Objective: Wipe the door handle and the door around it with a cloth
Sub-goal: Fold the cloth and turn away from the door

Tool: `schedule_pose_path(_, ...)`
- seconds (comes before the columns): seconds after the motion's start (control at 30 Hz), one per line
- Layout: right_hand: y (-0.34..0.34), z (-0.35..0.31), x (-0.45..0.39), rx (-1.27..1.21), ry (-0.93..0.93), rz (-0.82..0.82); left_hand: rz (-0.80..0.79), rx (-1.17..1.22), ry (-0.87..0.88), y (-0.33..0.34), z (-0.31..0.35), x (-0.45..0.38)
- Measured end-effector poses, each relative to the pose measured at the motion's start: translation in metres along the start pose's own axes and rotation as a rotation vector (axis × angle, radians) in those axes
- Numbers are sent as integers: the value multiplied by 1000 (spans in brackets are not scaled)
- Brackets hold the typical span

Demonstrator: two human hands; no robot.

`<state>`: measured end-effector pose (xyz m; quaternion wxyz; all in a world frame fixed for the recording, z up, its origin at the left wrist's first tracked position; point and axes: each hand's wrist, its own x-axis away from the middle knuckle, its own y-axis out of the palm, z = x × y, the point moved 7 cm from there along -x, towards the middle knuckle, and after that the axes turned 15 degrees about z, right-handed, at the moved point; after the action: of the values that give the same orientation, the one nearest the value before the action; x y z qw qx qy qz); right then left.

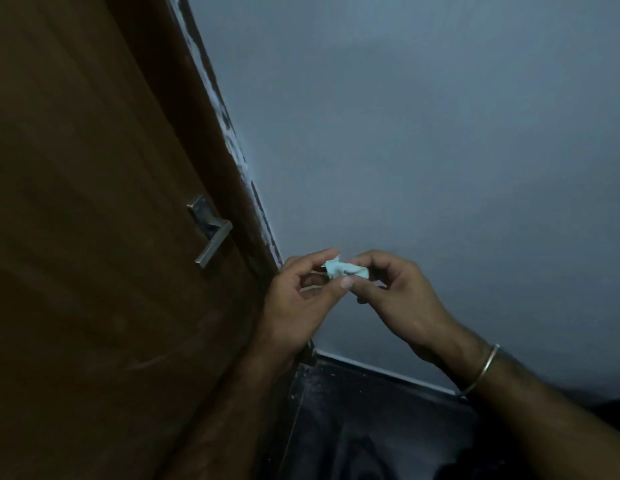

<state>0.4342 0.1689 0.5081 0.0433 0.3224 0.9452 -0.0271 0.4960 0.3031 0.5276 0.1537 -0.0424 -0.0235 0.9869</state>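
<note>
Both hands meet in front of the grey wall [422, 140], just right of the door's edge, with a small pale blue cloth [343, 268] bunched between them. The left hand [298, 299] has its fingers curled and its thumb pressed up against the wad from below; the right hand [402, 299], a thin bangle [481, 370] on its wrist, pinches the other end between thumb and fingertips. The light is dim and the cloth is mostly hidden by fingers, so whether it is fabric or a tissue-like wipe is hard to say. Either way it looks very light, soft and limp, with no shape of its own, so it will probably work best folded or balled into a pad and held flat under several fingertips, not by one corner. The door handle [211, 237], a squared metal lever on a plate, sits on the brown door [93, 202] up and to the left of the hands, apart from them and untouched. The metal is likely smooth and hard, so wrapping the cloth round the lever should clean it better than dabbing.
</note>
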Motion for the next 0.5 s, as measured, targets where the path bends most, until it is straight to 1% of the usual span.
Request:
schedule_pose_path(0.1, -21, 12, 6, -25, 59, 67, -74, 29, -19, 21, -10, 1)
schedule_pose_path(0.27, -48, 32, 19, -257, 193, 171, -110, 79, -35, 50, -34, 1)
schedule_pose_path(0.37, -61, 49, 27, -376, 274, 201, -136, 58, -43, 64, -52, 2)
schedule_pose_path(0.5, -76, 72, 38, -387, 308, 267, -173, 4, -45, 83, -74, 7)
